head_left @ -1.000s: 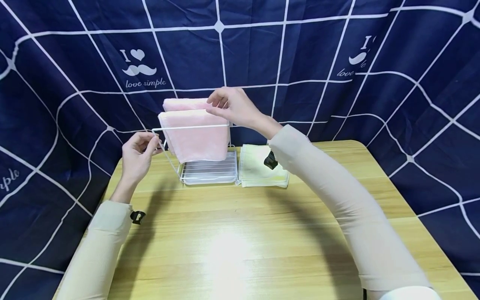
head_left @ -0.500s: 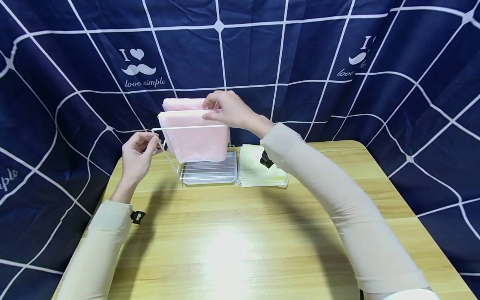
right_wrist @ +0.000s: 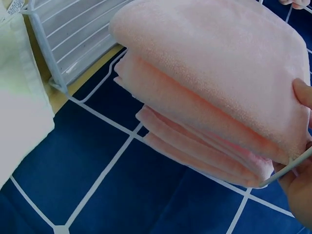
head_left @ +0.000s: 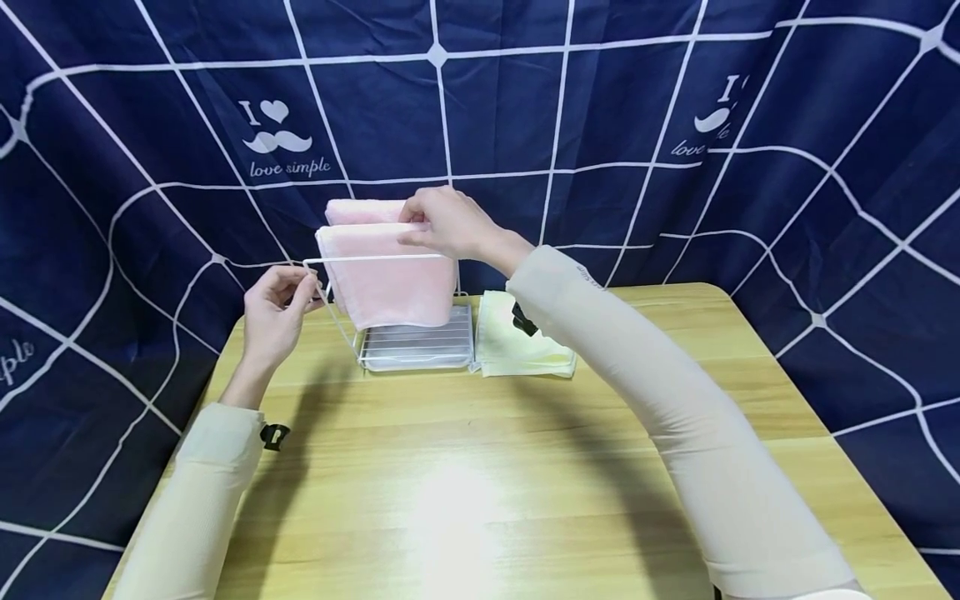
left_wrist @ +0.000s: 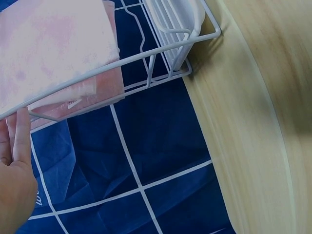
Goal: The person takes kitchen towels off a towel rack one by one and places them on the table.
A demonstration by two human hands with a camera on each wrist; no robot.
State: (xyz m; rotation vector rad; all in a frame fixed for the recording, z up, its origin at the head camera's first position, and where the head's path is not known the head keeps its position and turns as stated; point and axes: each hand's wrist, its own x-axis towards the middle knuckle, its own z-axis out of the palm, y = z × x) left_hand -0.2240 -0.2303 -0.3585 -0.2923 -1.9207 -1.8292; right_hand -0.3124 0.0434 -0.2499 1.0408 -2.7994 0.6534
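Observation:
A white wire rack [head_left: 420,364] with a tray-like base stands at the back left of the table. Two folded pink towels hang in its upper part, a front one [head_left: 390,292] and a back one [head_left: 363,212]. My left hand [head_left: 276,312] pinches the rack's upper left wire corner; in the left wrist view, its fingers [left_wrist: 21,136] are at the wire beside the pink cloth. With the thumb in front and fingers behind, my right hand [head_left: 452,223] pinches the front towel's top edge. The right wrist view shows its thumb [right_wrist: 303,92] against the towel's face.
A folded pale yellow-green cloth [head_left: 517,354] lies right beside the rack. The wooden table [head_left: 465,450] stretches toward me. A dark blue curtain with white lines [head_left: 502,108] hangs close behind the rack and along both sides.
My right hand has slid left and slightly down along the front towel's top edge. My left hand stays at the rack's corner, and the towels keep their place.

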